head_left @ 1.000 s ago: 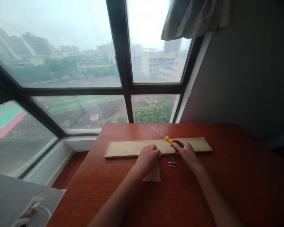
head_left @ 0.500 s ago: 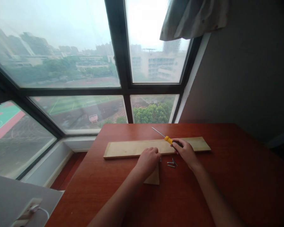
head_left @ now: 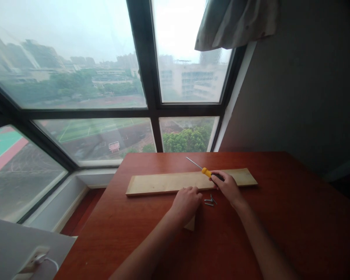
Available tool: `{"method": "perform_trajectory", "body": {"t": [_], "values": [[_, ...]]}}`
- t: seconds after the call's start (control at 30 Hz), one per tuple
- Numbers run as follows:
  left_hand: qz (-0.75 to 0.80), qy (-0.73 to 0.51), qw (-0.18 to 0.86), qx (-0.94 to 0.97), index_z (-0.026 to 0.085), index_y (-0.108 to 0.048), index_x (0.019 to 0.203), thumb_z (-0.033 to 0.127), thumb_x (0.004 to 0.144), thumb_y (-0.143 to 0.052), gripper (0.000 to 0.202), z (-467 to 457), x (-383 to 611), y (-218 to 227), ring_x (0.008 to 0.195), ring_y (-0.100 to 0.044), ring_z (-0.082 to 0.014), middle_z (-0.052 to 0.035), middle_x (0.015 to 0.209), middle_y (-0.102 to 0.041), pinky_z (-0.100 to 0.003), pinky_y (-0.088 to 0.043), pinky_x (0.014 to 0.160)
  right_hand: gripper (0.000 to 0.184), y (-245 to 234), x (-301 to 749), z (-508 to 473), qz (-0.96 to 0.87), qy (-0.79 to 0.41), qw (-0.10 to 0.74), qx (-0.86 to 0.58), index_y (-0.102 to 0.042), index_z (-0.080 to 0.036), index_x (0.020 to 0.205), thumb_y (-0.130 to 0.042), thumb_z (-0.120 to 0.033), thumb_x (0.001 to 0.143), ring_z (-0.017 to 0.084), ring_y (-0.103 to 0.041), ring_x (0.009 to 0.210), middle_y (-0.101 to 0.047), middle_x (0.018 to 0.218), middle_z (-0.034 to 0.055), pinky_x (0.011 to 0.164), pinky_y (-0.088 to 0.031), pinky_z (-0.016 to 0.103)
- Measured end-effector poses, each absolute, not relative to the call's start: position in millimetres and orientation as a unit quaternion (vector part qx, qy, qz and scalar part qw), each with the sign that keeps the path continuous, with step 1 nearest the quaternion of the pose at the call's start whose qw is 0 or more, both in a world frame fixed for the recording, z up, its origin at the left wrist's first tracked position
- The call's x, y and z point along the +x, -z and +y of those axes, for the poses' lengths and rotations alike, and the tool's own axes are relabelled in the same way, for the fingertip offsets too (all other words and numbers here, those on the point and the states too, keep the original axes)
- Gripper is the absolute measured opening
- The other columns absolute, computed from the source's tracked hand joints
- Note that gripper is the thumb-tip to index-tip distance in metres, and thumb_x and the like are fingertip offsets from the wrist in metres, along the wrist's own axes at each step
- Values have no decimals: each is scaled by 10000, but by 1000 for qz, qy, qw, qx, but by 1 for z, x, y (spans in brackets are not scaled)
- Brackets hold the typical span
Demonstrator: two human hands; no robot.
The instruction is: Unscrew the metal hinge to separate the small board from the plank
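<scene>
My right hand [head_left: 228, 187] is closed round the dark grip of a screwdriver [head_left: 206, 172], whose yellow collar and thin metal shaft point up and to the left. Behind both hands lies a long pale wooden board [head_left: 156, 183], and the screwdriver crosses above it. My left hand [head_left: 186, 203] is over a shorter piece of wood [head_left: 190, 224], with its fingers curled down. Whatever those fingers hold is hidden from me. Several screws [head_left: 210, 201] lie loose on the table between my two hands.
The reddish-brown table [head_left: 119, 233] reaches to a large window [head_left: 189, 109] with dark frames. A grey wall [head_left: 294, 89] rises at the right, and a curtain [head_left: 236, 27] hangs at the top. A plug in a socket [head_left: 41, 257] is at the lower left.
My left hand has shifted slightly right and towards me, covering more of the short wood piece. The right hand still holds the screwdriver in nearly the same pose. The view has shifted slightly.
</scene>
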State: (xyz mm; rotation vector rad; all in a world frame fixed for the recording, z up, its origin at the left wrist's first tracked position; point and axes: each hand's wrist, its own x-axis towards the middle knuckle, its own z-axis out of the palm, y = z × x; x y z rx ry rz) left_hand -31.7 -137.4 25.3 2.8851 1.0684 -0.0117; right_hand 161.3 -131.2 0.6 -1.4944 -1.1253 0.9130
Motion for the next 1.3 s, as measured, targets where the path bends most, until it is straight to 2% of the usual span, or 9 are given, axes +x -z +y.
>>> {"method": "perform_trajectory", "body": {"t": [0.13,0.23,0.37,0.43,0.7,0.9,1.03,1.17,1.3], "values": [[394,-1,40,918,173,-631,890,164,900,-474,158,-139,-36,-35,853,-597,-219,-89,929,-608,-344,-472,741,391,0,163,-130,-445,-397,521,-610,-664,-156,986,-639,-448,726,135,-541,535,-704,775,48,484,-410,265],[458,-13,43,888,172,-618,936,270,888,-525,143,-152,-38,-37,897,-580,-248,-102,956,-591,-380,-460,771,419,0,163,-129,-429,-414,535,-598,-657,-162,975,-611,-504,738,126,-520,521,-680,743,35,449,-379,254],[481,-20,68,874,194,-598,987,394,800,-648,278,-177,-42,-31,1004,-525,-282,-111,1063,-563,-399,-432,822,471,-1,162,-130,-416,-439,545,-581,-662,-173,934,-617,-588,717,120,-507,514,-652,717,23,433,-350,247],[494,-11,78,866,199,-582,1018,375,779,-665,308,-186,-48,-27,1011,-511,-288,-115,1098,-551,-403,-425,818,489,-2,161,-131,-413,-453,545,-572,-666,-174,929,-650,-601,691,119,-510,523,-653,731,25,442,-351,246],[578,-74,40,812,218,-553,1049,215,860,-474,204,-192,-105,-20,1047,-508,-257,-92,1188,-533,-383,-407,855,439,-5,159,-133,-398,-497,543,-547,-665,-172,931,-662,-558,720,116,-517,550,-666,791,42,469,-377,245],[622,-127,77,769,219,-559,984,247,840,-511,154,-190,-146,-17,1089,-501,-245,-75,1180,-531,-352,-440,901,401,-4,158,-133,-390,-508,544,-543,-670,-181,895,-683,-534,705,113,-519,546,-672,783,36,462,-377,242],[612,-154,60,773,208,-561,996,246,849,-505,162,-192,-154,-12,1121,-500,-260,-92,1227,-535,-388,-435,960,388,-4,157,-134,-388,-511,544,-540,-672,-185,908,-680,-521,715,110,-516,547,-671,782,32,466,-376,239],[594,-143,50,790,210,-558,1060,235,858,-500,212,-196,-154,-12,1195,-468,-258,-84,1305,-528,-385,-398,1023,373,-6,157,-135,-389,-514,545,-537,-669,-180,898,-681,-510,724,108,-511,552,-665,780,32,467,-372,235],[610,-104,40,785,204,-554,1087,250,861,-494,239,-204,-154,-17,1124,-499,-252,-90,1234,-557,-375,-411,981,377,-8,157,-135,-388,-516,545,-535,-671,-181,915,-686,-504,722,115,-509,555,-665,776,33,467,-369,239]]}}
